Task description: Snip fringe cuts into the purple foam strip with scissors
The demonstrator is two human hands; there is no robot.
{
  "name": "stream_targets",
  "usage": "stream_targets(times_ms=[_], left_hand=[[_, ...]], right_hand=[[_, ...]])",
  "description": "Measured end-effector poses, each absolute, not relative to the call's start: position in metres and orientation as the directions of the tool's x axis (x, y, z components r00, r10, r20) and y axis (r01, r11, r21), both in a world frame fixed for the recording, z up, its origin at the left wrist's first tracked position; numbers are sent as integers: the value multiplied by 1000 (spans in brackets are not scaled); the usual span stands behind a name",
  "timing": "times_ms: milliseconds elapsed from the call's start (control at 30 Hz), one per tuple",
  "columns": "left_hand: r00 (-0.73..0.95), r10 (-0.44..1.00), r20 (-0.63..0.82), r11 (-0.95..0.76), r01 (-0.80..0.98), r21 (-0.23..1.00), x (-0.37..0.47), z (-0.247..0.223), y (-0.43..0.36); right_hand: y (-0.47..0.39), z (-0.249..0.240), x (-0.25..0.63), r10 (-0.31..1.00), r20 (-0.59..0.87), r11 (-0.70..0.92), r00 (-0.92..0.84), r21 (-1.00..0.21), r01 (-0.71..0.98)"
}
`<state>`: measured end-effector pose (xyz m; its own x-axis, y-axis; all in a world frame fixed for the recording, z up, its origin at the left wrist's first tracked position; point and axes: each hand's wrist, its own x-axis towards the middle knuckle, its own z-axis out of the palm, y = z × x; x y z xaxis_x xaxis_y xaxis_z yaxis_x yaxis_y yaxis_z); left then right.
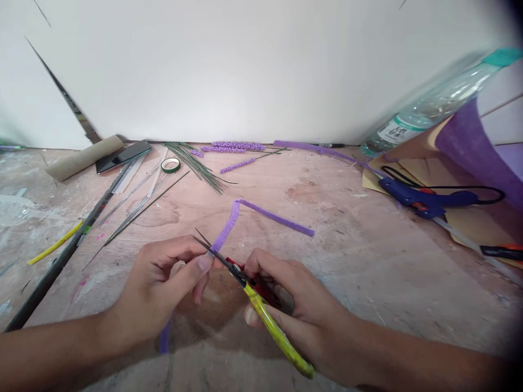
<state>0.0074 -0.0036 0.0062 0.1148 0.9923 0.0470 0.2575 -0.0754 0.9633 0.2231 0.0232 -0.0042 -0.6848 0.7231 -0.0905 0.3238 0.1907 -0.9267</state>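
Note:
My left hand point(163, 286) pinches a purple strip point(226, 226) between thumb and fingers. The strip runs up from my fingertips, bends sharply and lies towards the right; a lower piece hangs below my left hand. My right hand point(298, 299) is closed around scissors point(278, 335) with one yellow and one red handle. Their blades are parted and cross the strip right beside my left fingertips.
Purple beaded stems point(235, 147), green wires point(200, 169), green tape point(170, 165), a phone point(123, 156) and a cardboard tube point(87, 158) lie along the back. At right are a blue glue gun point(425, 197) and a plastic bottle point(425, 111).

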Motion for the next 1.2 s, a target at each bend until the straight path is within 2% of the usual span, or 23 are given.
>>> stream_targets(times_ms=[200, 333, 500, 833, 967, 1200], left_hand=[[124, 991, -48, 19, 222, 975, 9, 4, -3], [132, 980, -147, 123, 169, 978, 8, 3, -5], [146, 977, -155, 137, 130, 982, 8, 3, -5], [141, 980, -140, 132, 67, 989, 9, 4, -9], [160, 975, -153, 142, 77, 987, 9, 3, -8], [150, 976, -157, 153, 34, 988, 8, 1, -9]], right_hand=[[26, -2, 221, 682, -126, 119, -720, -953, 280], [26, -4, 221, 603, -82, 18, -794, -993, 116], [23, -7, 220, 628, -45, -55, -777, -998, 14], [19, -9, 220, 672, -93, 20, -735, -990, 143], [20, -9, 220, 636, -93, 26, -766, -990, 141], [20, -8, 219, 665, -76, 16, -743, -993, 117]])
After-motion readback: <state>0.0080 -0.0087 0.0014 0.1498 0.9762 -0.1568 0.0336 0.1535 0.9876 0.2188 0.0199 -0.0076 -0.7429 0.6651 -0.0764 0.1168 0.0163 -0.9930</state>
